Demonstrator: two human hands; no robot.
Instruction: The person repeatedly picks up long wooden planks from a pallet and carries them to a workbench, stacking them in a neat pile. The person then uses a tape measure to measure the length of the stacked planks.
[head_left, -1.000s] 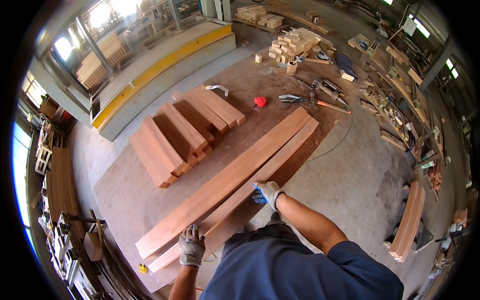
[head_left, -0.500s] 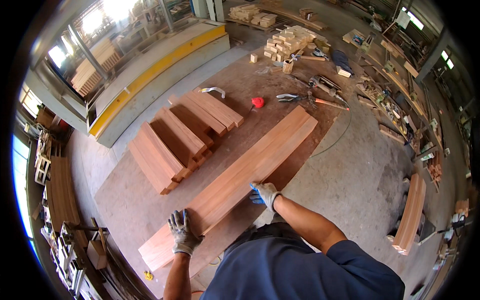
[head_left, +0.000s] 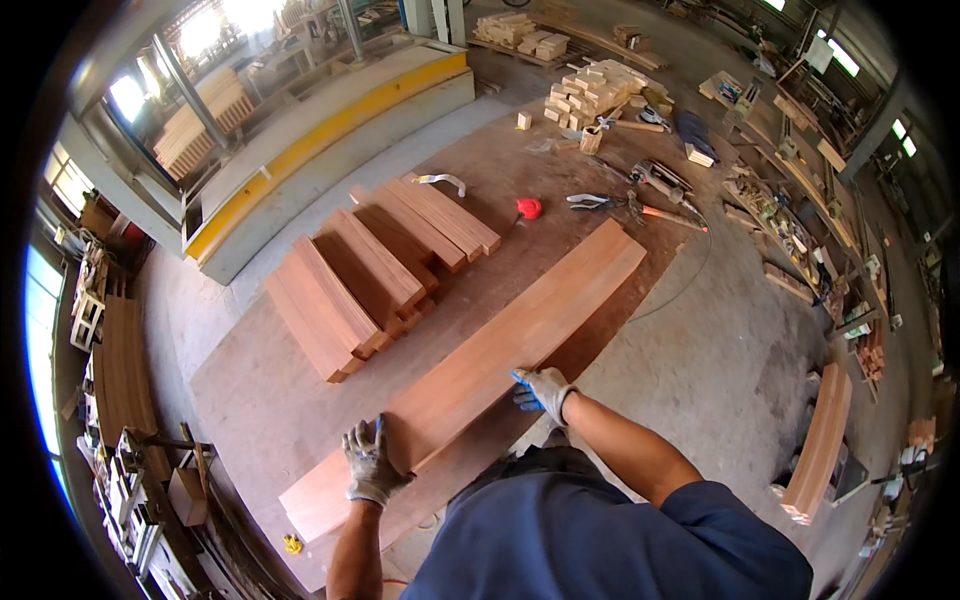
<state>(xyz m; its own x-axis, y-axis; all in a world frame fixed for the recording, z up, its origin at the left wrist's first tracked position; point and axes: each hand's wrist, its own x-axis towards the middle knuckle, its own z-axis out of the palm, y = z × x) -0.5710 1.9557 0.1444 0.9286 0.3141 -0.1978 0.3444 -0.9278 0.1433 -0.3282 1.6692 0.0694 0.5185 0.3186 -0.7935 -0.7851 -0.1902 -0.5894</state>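
A long reddish-brown wooden board (head_left: 485,358) lies slantwise over the brown work surface in front of me, its far end up to the right. My left hand (head_left: 372,462), in a grey glove with blue on the fingers, rests flat on the board's near left part, fingers spread. At the board's near long edge, around its middle, my gloved right hand (head_left: 543,392) is closed on that edge, fingers partly hidden. Beyond the board, to the left, stands a row of stacked reddish-brown boards (head_left: 320,310).
Beyond the board lie a red tape measure (head_left: 529,208), pliers (head_left: 592,201), a hammer (head_left: 665,214) and a corded power tool (head_left: 660,182). Small wood blocks (head_left: 590,92) are heaped farther back. A yellow-edged bench (head_left: 330,125) stands at far left. More boards (head_left: 818,445) lie at right.
The whole scene has shifted slightly rightward in view. Both hands keep their places on the board, which looks little moved against the surface.
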